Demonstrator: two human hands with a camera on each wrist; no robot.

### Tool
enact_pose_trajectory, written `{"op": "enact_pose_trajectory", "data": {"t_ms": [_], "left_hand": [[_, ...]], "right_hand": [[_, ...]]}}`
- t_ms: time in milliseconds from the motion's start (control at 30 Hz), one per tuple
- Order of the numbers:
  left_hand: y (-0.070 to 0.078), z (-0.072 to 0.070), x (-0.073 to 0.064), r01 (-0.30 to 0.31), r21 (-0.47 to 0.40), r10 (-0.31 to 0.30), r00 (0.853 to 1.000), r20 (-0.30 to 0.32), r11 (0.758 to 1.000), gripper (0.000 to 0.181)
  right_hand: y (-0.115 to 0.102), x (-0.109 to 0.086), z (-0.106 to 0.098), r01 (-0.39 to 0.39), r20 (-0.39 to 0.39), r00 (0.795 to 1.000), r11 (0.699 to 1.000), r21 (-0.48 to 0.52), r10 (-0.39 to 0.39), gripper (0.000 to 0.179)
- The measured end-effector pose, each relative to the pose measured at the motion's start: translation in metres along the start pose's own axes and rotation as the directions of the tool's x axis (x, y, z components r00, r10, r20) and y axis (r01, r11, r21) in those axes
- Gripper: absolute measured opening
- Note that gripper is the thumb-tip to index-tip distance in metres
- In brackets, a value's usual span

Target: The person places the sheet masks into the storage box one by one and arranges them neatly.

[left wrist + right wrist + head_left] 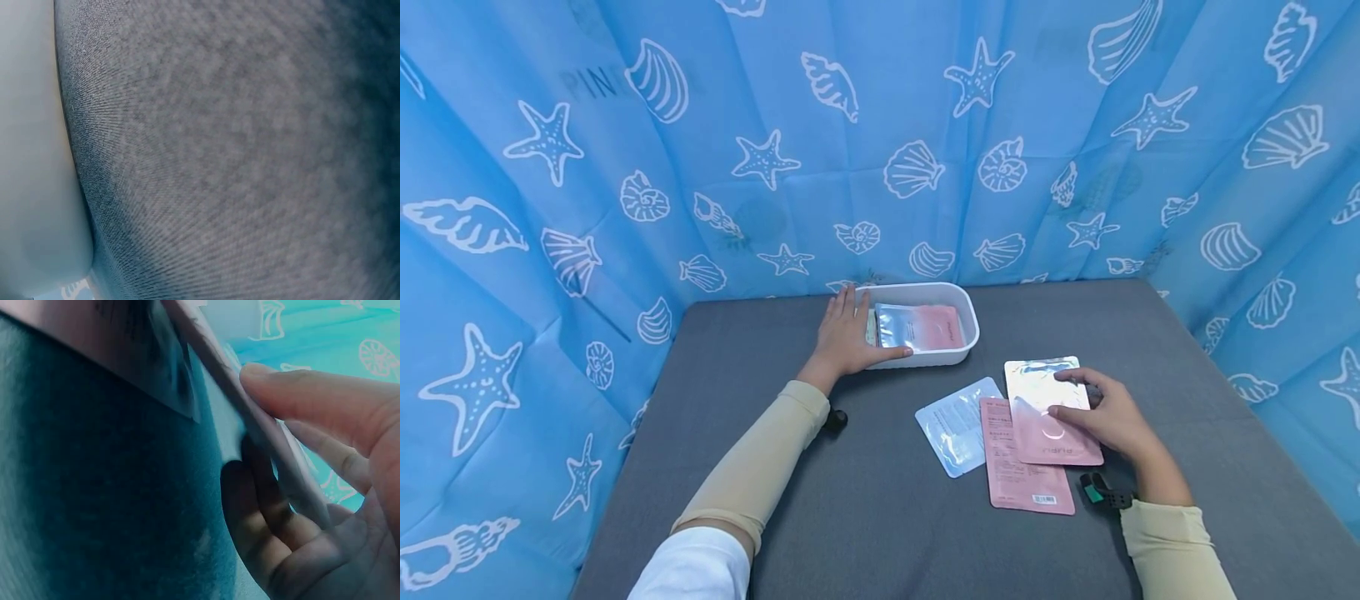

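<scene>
My left hand (846, 337) lies across the left end of a white oblong bin (972, 321), fingers spread and straight, thumb along the front rim. Inside the bin are flat sheet mask packets, the top one (917, 327) silver-blue and pink. In the left wrist view only the bin's outer wall (37, 156) shows, not the hand. My right hand (1108, 417) pinches a shiny silver-and-pink sheet mask packet (1033, 417) at its right edge. The right wrist view has the thumb on one face and fingers behind, the packet (275, 447) tilted up from the table.
A pink packet (1022, 492) with printed text and a pale blue one (951, 429) lie overlapping on the grey cloth-covered table (865, 500), partly under the held packet. Behind and at both sides hangs a blue curtain (865, 150) with white shells and starfish.
</scene>
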State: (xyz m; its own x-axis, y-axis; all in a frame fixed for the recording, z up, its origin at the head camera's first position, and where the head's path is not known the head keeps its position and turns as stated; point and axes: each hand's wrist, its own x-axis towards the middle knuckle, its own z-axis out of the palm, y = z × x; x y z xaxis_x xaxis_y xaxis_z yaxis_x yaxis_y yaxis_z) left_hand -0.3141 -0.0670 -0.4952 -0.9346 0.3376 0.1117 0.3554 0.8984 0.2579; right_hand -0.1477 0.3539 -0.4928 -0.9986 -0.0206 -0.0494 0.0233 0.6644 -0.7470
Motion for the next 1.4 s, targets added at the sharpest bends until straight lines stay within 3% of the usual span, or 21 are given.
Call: {"op": "enact_pose_trajectory", "data": {"t_ms": [233,433,767,933,1167,1400], "left_hand": [[0.0,-0.001,-0.002,0.0,0.0,0.0,1.0,-0.006,1.0,0.142],[0.001,-0.002,-0.002,0.0,-0.017,0.0,1.0,0.004,1.0,0.142],[0.001,-0.001,-0.002,-0.001,-0.005,0.001,1.0,-0.007,1.0,0.142],[0.0,0.001,-0.001,-0.002,-0.003,0.002,1.0,-0.009,1.0,0.143],[-0.001,0.001,-0.001,-0.001,-0.007,0.001,1.0,-0.004,1.0,0.144],[-0.001,0.002,-0.001,-0.004,-0.018,0.003,1.0,-0.009,1.0,0.143]], "right_hand": [[-0.01,-0.003,0.0,-0.015,-0.019,1.0,1.0,0.027,0.015,0.068],[-0.021,-0.002,0.001,0.008,-0.081,0.997,0.999,0.031,-0.006,0.07],[-0.036,0.006,0.001,0.078,-0.184,0.981,0.991,0.108,-0.057,0.068],[-0.042,0.01,0.001,0.085,-0.227,0.973,0.982,0.166,-0.045,0.068],[-0.054,0.018,0.004,0.056,-0.22,0.975,0.95,0.307,0.014,0.07],[-0.067,0.032,0.013,0.045,-0.218,0.975,0.936,0.348,0.034,0.069]]}}
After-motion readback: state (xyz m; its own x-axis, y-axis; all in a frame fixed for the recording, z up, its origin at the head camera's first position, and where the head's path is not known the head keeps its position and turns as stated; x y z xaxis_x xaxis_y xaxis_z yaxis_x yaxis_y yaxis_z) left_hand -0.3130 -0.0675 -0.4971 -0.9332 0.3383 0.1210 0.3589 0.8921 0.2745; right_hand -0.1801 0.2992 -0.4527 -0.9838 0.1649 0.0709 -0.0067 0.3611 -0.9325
